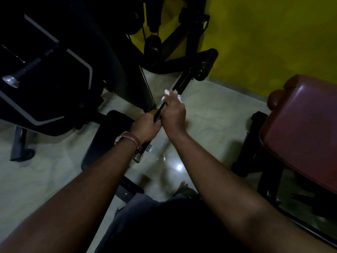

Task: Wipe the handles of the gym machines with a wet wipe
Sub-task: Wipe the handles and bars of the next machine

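**Two hands on one bar, wipe at work**

Two forearms reach out from the person's body toward a black handle bar (pixel 179 84) that runs away toward the machine's frame. Nearest, the left hand (pixel 145 125), a brown leather watch strap (pixel 134 140) on its wrist, is closed around the near end of the bar; I'd guess it is there to hold the bar steady so it cannot swing. Just beyond, touching it, the right hand (pixel 173 114) is curled around the same bar with a white wet wipe (pixel 170 94) bunched under its fingers, the cloth poking out past the fingertips. That grip looks meant to wrap the wipe round the bar so it cleans all sides in one stroke. Farther off stand the pulley (pixel 152 44) and cable in front of a yellow wall (pixel 273 37), with a red padded seat (pixel 306 128) off to the right.
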{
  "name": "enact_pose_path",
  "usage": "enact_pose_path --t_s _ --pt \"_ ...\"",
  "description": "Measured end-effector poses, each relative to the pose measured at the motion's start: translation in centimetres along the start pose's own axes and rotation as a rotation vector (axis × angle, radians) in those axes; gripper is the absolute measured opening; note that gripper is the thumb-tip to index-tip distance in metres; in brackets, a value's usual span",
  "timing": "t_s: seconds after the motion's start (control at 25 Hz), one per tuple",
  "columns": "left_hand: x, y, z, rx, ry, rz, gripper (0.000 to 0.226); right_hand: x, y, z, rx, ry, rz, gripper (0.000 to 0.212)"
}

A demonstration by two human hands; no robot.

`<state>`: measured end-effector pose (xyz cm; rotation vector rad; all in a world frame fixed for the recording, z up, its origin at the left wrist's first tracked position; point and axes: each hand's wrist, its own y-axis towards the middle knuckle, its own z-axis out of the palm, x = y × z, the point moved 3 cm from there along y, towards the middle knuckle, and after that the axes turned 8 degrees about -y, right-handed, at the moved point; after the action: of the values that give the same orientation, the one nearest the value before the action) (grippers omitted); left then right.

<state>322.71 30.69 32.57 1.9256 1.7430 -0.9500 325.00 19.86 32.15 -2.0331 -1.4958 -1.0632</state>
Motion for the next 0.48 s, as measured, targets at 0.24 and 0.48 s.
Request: enact_pose_path --t_s 0.24,0.48 --pt "1.3 -1.8 -0.1 0.087 0.081 0.028 0.056 -3.0 7.4 -1.3 0.027 -0.221 -0.072 0.032" --pt "1.6 -1.9 -0.2 0.071 0.019 -0.026 0.047 -1.8 1.1 -1.6 0.201 -0.123 -0.285 0.019"
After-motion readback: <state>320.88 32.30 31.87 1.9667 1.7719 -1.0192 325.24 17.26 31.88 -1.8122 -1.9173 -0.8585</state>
